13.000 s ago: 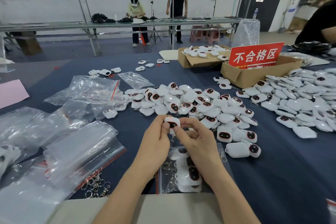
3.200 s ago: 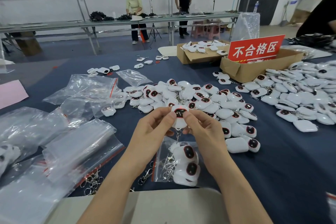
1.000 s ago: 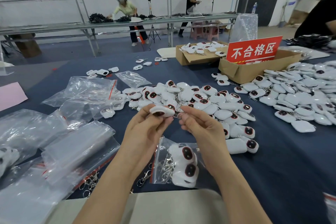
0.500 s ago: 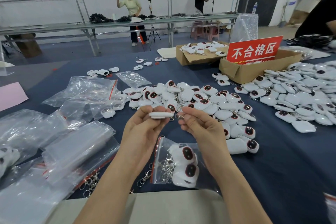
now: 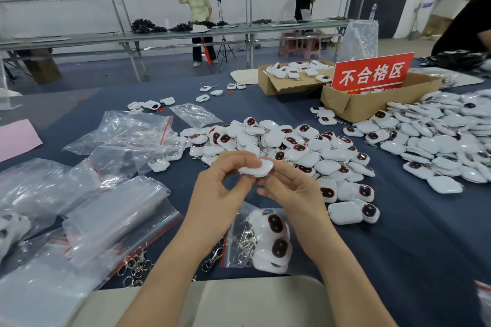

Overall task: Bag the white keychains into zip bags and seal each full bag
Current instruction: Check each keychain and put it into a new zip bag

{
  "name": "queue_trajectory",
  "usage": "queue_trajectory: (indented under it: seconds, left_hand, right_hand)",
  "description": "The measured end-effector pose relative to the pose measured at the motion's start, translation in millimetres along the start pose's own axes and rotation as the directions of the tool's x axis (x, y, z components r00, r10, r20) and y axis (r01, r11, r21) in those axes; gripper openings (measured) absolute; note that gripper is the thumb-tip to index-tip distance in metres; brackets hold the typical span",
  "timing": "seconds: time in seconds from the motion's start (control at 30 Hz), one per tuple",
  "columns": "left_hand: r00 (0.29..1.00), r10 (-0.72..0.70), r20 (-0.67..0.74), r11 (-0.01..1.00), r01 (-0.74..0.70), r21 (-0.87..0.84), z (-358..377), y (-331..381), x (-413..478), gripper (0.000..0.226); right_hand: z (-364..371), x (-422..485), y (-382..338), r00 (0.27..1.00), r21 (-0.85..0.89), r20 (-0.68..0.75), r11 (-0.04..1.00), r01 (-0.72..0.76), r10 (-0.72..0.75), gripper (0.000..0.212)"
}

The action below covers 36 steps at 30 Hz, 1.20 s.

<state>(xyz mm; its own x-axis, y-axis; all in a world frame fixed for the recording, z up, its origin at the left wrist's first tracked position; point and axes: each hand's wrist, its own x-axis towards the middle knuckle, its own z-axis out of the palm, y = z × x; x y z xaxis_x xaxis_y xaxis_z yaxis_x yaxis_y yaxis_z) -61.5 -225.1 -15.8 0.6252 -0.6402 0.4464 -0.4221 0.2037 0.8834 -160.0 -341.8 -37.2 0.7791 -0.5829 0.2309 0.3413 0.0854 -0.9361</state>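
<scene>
Both my hands hold one white keychain [image 5: 257, 168] above the blue table, its plain white back turned up. My left hand [image 5: 218, 194] pinches its left end between thumb and fingers. My right hand [image 5: 295, 191] grips its right side from below. Just under my hands lies a clear zip bag [image 5: 239, 236] with a red seal strip, holding several white keychains with dark red-rimmed faces. A big heap of loose keychains [image 5: 281, 146] lies just beyond my hands.
Stacks of clear zip bags [image 5: 111, 218] cover the left of the table, with loose metal clips [image 5: 135, 268] beside them. A second keychain heap [image 5: 446, 141] lies at the right. Two cardboard boxes [image 5: 372, 103] and a red sign [image 5: 372, 74] stand behind. People stand at far benches.
The keychain has been turned in my hands from edge-on to back up, and shifted right between both hands. My right hand has moved from its ring to its body.
</scene>
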Motion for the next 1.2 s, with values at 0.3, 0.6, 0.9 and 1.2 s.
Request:
queue_trajectory:
  seconds: [0.3,0.6,0.9,1.2]
  left_hand:
    - [0.995,-0.075,-0.063,0.995,0.071,-0.068,-7,-3,4,0.027]
    - [0.854,-0.518,-0.051,0.847,0.521,0.111,-60,0,0,0.015]
    - [0.756,-0.654,0.001,0.741,0.641,0.199,-55,7,-35,0.008]
    - [0.791,-0.607,-0.071,0.773,0.609,0.178,-50,7,-43,0.007]
  right_hand:
    - [-1,3,1,0.999,0.009,-0.048,1.000,0.002,-0.002,0.025]
    - [-12,3,-1,0.990,0.030,-0.138,0.998,0.048,-0.043,0.032]
    - [-2,-8,-10,0.990,-0.248,-0.116,0.968,0.047,-0.078,0.039]
    - [5,-42,-3,0.997,-0.590,-0.019,0.806,0.047,-0.072,0.045]
